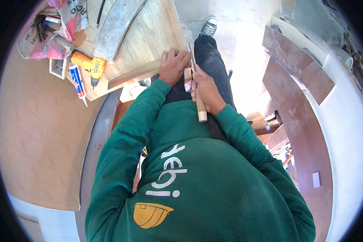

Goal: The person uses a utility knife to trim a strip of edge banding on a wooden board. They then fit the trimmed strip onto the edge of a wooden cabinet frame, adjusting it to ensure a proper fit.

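Note:
My right hand (205,89) is closed around the pale wooden handle (201,111) of a tool with a narrow grey metal blade (192,56). The blade points away from me, close beside the fingers of my left hand (174,66). Fingers curled, that left hand grips the right end of a wooden strip (135,74) along the near edge of the wooden worktop (157,34). My palm and fingers hide the gripped end. Whether the blade touches the wood cannot be made out.
On the worktop's left lie a yellow cordless drill (88,64), a sealant tube (77,80), a small box of screws (59,67) and a plastic bag (68,24) of tools. A curved grey piece (119,26) lies behind. Brown panels (298,64) lean at right.

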A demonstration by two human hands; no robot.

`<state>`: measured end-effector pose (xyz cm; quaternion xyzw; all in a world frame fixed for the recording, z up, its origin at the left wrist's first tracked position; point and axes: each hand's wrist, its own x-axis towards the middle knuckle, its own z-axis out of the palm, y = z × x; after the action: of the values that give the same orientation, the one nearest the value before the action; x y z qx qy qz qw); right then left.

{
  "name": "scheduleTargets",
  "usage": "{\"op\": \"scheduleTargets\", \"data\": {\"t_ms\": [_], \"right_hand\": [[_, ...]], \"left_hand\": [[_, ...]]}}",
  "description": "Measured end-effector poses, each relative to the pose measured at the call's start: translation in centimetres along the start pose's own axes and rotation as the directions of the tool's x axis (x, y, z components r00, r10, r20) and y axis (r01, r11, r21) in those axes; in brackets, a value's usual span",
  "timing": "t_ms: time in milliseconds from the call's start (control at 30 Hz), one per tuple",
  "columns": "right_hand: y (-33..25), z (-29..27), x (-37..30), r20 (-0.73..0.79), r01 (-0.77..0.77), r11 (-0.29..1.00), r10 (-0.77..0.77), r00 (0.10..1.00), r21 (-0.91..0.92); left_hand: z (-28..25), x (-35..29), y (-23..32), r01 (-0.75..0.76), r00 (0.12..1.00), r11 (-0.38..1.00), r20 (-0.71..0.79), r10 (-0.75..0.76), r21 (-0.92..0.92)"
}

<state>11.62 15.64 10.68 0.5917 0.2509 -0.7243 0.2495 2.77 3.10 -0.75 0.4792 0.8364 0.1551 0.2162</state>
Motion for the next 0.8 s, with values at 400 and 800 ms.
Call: {"op": "scheduleTargets", "data": {"t_ms": [400, 800], "right_hand": [[-0.1, 0.4, -0.2, 0.001, 0.039, 0.999, -0.039, 0.999, -0.037], [0.1, 0.1, 2.2, -0.005, 0.04, 0.999, -0.04, 0.999, -0.02]], "left_hand": [[0.3, 0.1, -0.3, -0.009, 1.0, 1.0, -0.024, 0.01, 0.012], [0.6, -0.4, 0.0, -0.005, 0.999, 1.0, -0.033, 0.005, 0.009]]}}
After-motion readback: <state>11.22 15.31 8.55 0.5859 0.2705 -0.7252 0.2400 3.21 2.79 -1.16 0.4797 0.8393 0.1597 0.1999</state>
